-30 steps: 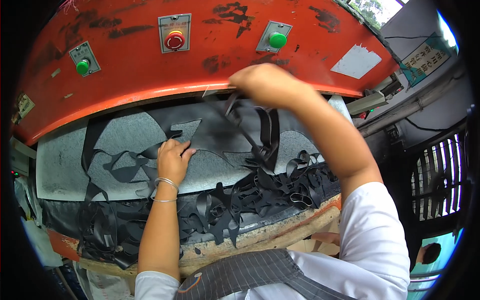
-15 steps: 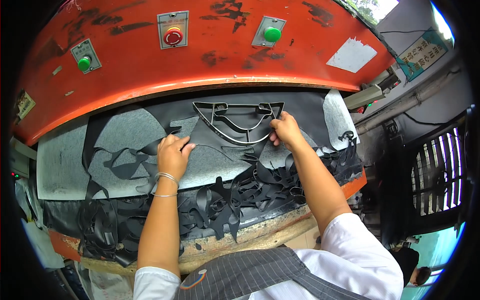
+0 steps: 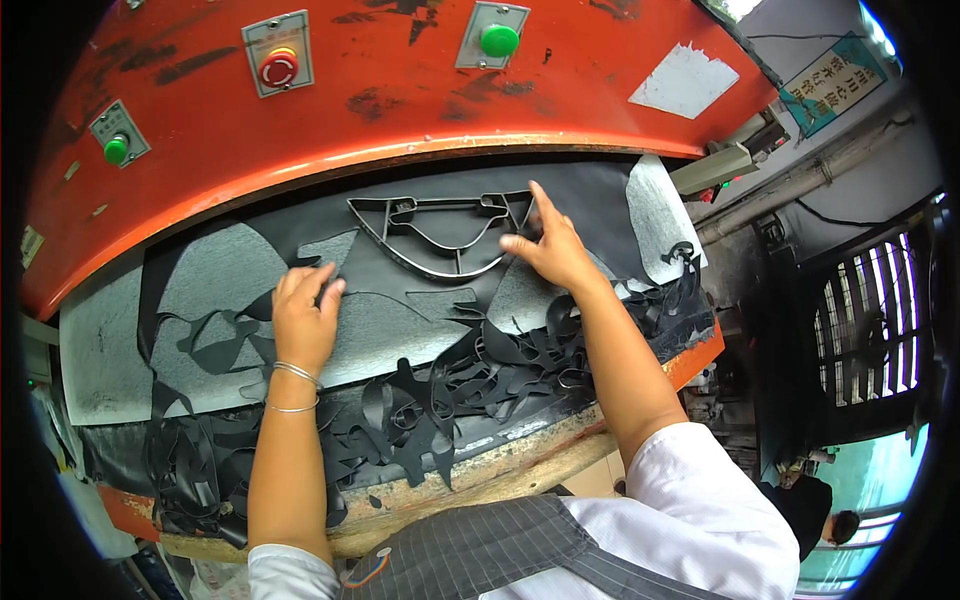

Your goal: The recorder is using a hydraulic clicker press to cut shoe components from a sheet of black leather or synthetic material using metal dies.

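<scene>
A curved metal cutting die (image 3: pixel 459 262), made of thin steel strip with cross braces, lies on a sheet of black leather-like material (image 3: pixel 590 200) on the pale cutting board (image 3: pixel 105 350). My right hand (image 3: pixel 553 245) is beside the die's right end, thumb and fingers spread, with nothing held in it. To the left of the die, my left hand (image 3: pixel 305 310) hovers over the sheet's cut edge, fingers apart and bent a little, also holding nothing. Large cut-out gaps in the sheet show the board beneath.
A red press beam (image 3: pixel 400 110) spans the far side, bearing two green buttons (image 3: pixel 499 40) and a red stop button (image 3: pixel 278 68). Tangled black scraps (image 3: pixel 480 380) hang along the near edge above a worn ledge (image 3: pixel 400 500). Another person (image 3: pixel 805 510) is at far lower right.
My right hand has let go of the die and opened beside it. My left hand has lifted off the sheet and opened slightly. The whole view has shifted.
</scene>
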`<action>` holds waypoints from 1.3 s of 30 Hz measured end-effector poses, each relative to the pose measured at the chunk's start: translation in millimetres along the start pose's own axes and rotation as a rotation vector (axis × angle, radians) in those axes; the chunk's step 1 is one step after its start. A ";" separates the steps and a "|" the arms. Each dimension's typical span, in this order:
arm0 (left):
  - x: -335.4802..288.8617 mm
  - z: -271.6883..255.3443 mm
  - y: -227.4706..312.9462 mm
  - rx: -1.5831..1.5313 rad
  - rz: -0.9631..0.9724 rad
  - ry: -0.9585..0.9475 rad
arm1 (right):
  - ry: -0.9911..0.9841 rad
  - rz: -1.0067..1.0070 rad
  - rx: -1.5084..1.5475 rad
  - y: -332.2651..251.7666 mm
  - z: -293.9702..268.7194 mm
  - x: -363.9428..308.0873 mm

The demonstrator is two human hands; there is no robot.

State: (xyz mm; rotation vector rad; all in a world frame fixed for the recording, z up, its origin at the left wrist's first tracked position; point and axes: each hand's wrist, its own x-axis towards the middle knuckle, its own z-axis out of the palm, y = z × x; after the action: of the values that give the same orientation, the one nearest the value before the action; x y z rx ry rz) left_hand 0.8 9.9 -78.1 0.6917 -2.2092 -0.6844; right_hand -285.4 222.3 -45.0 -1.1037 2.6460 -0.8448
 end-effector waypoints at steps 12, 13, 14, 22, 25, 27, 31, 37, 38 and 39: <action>50.8 50.3 -9.6 0.271 -0.053 -0.313 | 0.039 -0.284 -0.013 36.2 12.2 0.7; 50.2 48.2 -9.9 0.252 -0.042 -0.305 | 0.100 -0.303 -0.015 32.5 11.8 -1.4; 49.8 44.9 -10.5 0.260 -0.050 -0.307 | 0.092 -0.306 -0.007 32.3 14.1 -1.3; 54.6 39.7 -11.3 0.246 -0.008 -0.271 | 0.205 -0.388 0.010 31.2 15.0 8.0; 53.1 40.7 -11.7 0.217 -0.014 -0.274 | 0.208 -0.395 0.038 33.8 16.7 4.4; 49.0 40.9 -11.5 0.224 -0.037 -0.292 | 0.201 -0.397 0.026 35.1 16.7 0.9; 51.4 36.7 -4.4 0.246 -0.024 -0.257 | 0.206 -0.414 -0.013 33.3 12.0 0.2; 17.3 1.3 -6.7 0.044 -0.125 -0.152 | 0.186 -0.293 0.023 1.6 -9.1 -33.2; 14.2 -18.1 8.3 -0.107 -0.194 -0.134 | 0.231 -0.282 0.096 -3.8 -21.8 -40.6; 11.3 -35.9 10.8 -0.122 -0.198 0.003 | 0.249 -0.259 0.289 -17.6 -34.0 -42.6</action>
State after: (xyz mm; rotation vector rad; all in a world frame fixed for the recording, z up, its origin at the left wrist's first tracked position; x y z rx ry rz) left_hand 18.0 0.9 -44.1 0.8555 -2.0937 -0.9086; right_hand -255.8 256.8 -10.2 -1.3537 2.4823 -1.4497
